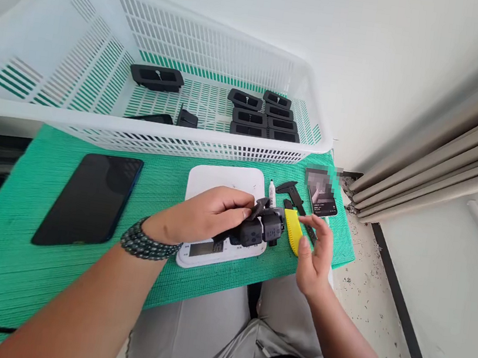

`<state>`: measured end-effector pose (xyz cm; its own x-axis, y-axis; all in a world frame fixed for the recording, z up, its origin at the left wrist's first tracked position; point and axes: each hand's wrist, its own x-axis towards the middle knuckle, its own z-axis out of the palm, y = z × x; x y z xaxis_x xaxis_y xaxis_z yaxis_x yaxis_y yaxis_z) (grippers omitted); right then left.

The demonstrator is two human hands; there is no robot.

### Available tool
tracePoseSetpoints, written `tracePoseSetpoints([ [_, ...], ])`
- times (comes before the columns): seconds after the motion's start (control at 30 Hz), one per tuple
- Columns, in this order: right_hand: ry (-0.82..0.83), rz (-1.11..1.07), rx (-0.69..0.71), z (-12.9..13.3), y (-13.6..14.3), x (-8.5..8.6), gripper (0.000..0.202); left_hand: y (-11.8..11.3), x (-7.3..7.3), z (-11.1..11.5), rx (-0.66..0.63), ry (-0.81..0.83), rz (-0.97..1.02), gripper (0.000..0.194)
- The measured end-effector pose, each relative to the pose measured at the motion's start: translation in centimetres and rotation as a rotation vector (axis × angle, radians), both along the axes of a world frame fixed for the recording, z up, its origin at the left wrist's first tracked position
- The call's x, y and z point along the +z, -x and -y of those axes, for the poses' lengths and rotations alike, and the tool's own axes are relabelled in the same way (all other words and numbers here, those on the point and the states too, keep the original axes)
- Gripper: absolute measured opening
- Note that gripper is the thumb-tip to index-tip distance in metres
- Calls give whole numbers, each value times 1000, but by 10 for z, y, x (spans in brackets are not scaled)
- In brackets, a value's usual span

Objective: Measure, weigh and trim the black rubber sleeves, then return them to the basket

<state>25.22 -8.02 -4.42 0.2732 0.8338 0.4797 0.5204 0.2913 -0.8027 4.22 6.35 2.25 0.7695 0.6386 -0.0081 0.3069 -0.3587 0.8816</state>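
My left hand [211, 216] is closed on a black plastic part [261, 226], holding it above a white digital scale [225, 180]. The part has two block-like sections side by side and a raised tab on top. At its right end is a yellow tool handle [292, 232] with a ridged edge. The fingertips of my right hand [316, 255] are curled at the handle's right side, seemingly gripping it. Whether it has a blade cannot be made out. The scale's display [206, 249] shows just below my left hand.
A white slotted basket [174, 134] at the back holds several black parts [247, 118]. A dark tablet [89, 199] lies left on the green mat [139, 283]. Right of the scale are a marker [271, 191], a black caliper [293, 192] and a phone [323, 197]. Dark shavings litter the floor.
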Motion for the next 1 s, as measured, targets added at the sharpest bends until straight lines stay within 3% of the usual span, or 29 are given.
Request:
tracePoseSetpoints([
  [0.13,123,-154,235,-8,20,14,46,-1,1,1,-56,57,24,28],
  [0.3,238,-564,320,-31,40,24,46,-1,2,1,-40,58,1,31],
  [0.5,251,-722,335,-32,51,32,53,3,-1,0,-66,105,15,41],
  [0.7,287,-826,346,-26,53,29,53,-2,-3,3,-131,125,28,40],
  [1.0,254,-959,229,-24,44,34,47,-10,0,10,-113,156,50,37],
])
